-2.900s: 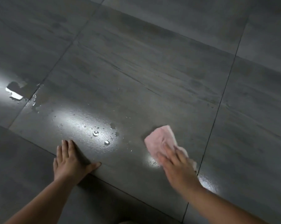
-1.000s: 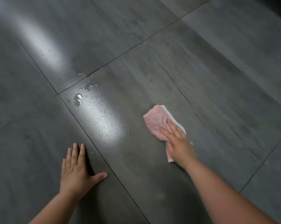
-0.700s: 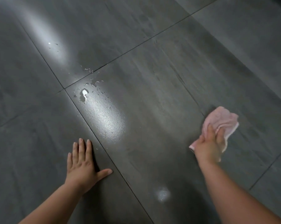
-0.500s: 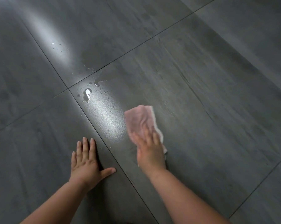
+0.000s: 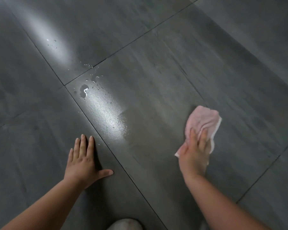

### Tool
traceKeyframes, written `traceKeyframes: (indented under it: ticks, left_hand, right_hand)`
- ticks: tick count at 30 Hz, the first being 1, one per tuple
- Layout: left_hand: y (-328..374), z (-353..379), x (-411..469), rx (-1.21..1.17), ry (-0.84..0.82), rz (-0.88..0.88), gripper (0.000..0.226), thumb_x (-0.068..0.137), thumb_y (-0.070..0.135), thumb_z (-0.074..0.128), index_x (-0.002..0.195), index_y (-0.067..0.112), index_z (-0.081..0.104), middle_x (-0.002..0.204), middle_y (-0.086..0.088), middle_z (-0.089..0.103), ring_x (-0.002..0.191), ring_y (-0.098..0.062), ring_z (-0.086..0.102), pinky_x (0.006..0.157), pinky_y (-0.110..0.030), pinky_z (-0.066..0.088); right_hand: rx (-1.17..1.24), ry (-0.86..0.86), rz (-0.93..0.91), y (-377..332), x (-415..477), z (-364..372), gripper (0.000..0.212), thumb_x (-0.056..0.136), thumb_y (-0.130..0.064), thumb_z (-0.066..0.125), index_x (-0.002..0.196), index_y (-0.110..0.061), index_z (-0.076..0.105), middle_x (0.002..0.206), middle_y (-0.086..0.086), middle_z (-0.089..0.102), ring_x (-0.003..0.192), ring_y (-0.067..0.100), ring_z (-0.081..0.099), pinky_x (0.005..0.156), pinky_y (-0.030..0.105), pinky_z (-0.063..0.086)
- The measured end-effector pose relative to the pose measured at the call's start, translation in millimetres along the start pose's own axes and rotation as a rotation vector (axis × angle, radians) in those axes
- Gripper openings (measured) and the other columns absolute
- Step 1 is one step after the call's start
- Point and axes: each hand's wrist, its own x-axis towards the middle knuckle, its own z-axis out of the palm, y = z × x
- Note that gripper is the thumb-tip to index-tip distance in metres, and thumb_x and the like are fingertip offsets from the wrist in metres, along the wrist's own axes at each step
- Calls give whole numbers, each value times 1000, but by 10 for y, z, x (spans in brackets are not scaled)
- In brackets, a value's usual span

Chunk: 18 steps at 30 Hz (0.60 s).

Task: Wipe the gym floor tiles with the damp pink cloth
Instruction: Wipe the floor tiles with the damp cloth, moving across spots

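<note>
Pink cloth (image 5: 203,120) is bunched on the right part of the middle floor tile (image 5: 156,72), long axis pointing away from me. Half a second back it was by the wet shine (image 5: 105,117); it's swept right. Right hand (image 5: 193,155) presses it with flat fingers, no clench. Left hand (image 5: 83,161) is splayed flat, holding nothing.

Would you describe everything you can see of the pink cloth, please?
The pink cloth is a soft, towel-like rag with a paler edge, bunched and wrinkled, lying on the dark grey floor tile. The right hand presses flat on its near part; a corner pokes out beside the thumb. Its far end is uncovered.
</note>
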Motion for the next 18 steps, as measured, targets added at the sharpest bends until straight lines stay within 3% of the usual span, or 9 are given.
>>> traceKeyframes:
  ticks: [2,4,5,7,9,11,14,16,18]
  left_hand:
    - [-21,91,-32,68,77,131,118,60,86,31,143,8,5,153,-14,0,142,-21,-8,115,-29,-7]
    - [20,194,-75,91,34,207,113,64,87,10,137,3,28,145,-19,29,135,-21,12,111,-20,-10]
    - [66,246,-114,38,25,211,117,60,89,6,137,4,29,145,-16,28,135,-19,11,111,-18,-13]
    - [194,292,-167,-86,-3,167,137,39,97,-2,143,9,15,147,-1,1,139,-10,-6,113,-22,-13]
    - [231,312,-178,-83,3,125,148,22,97,-9,143,13,2,140,9,-17,133,-5,-16,115,-30,-8]
    - [235,289,-175,-11,-9,116,151,16,96,-13,143,14,-4,138,10,-22,130,-4,-20,116,-33,-7]
    - [271,281,-175,37,-27,101,155,11,94,-17,143,12,-8,149,2,-19,128,-5,-22,117,-35,-6]
    - [280,286,-166,53,-31,101,156,10,93,-19,142,11,-10,151,-1,-18,127,-6,-24,117,-36,-7]
    - [282,295,-161,58,-19,99,156,11,94,-18,143,11,-8,153,-3,-16,127,-6,-23,117,-36,-6]
  right_hand:
    - [-104,-61,-308,-185,-305,179,50,72,-22,37,120,-16,51,132,22,50,111,48,48,80,54,52]
    - [-128,-97,-619,-191,-549,283,51,66,-28,45,117,-25,44,132,8,43,113,36,41,82,45,53]
    - [-122,-119,-785,-143,-587,274,53,64,-31,48,117,-27,42,133,4,38,115,31,39,88,40,52]
    - [-154,-148,-1061,84,-461,233,52,65,-33,43,116,-27,41,132,1,35,117,27,39,98,36,42]
    - [-172,-145,-1151,415,-215,125,50,67,-28,42,117,-22,43,133,5,35,120,30,41,99,39,40]
    - [-165,-61,-999,869,39,-60,55,70,-25,44,125,-21,38,135,8,35,121,33,44,99,39,42]
    - [-108,73,-541,1426,75,-403,55,77,-24,39,131,-22,31,137,21,37,117,39,42,101,42,36]
    - [-104,166,-292,1520,5,-444,50,78,-24,36,127,-10,36,132,35,43,112,48,45,92,55,44]
    - [-145,220,-193,1402,-133,-325,48,78,-19,34,122,-3,38,127,41,45,114,52,42,94,55,41]
